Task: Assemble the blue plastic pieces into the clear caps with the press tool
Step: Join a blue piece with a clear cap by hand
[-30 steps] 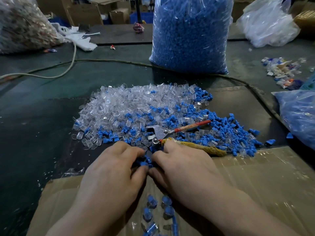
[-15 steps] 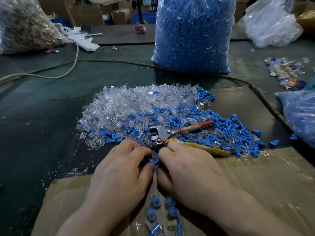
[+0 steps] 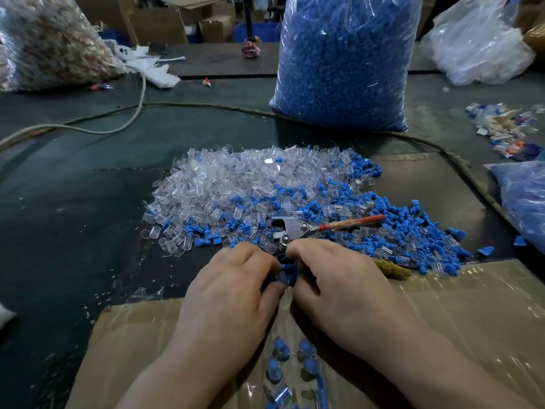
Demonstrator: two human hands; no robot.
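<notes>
Fingertips meeting over the cardboard's far edge: left hand pinching a clear cap, right hand a blue piece. Press tool just beyond, head toward the grip, handles running rightward, nearer the right hand.

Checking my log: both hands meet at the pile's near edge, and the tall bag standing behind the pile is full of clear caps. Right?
No. The head view shows the tall bag behind the pile full of blue pieces, not clear caps. The left hand and right hand do meet at its near edge.
</notes>
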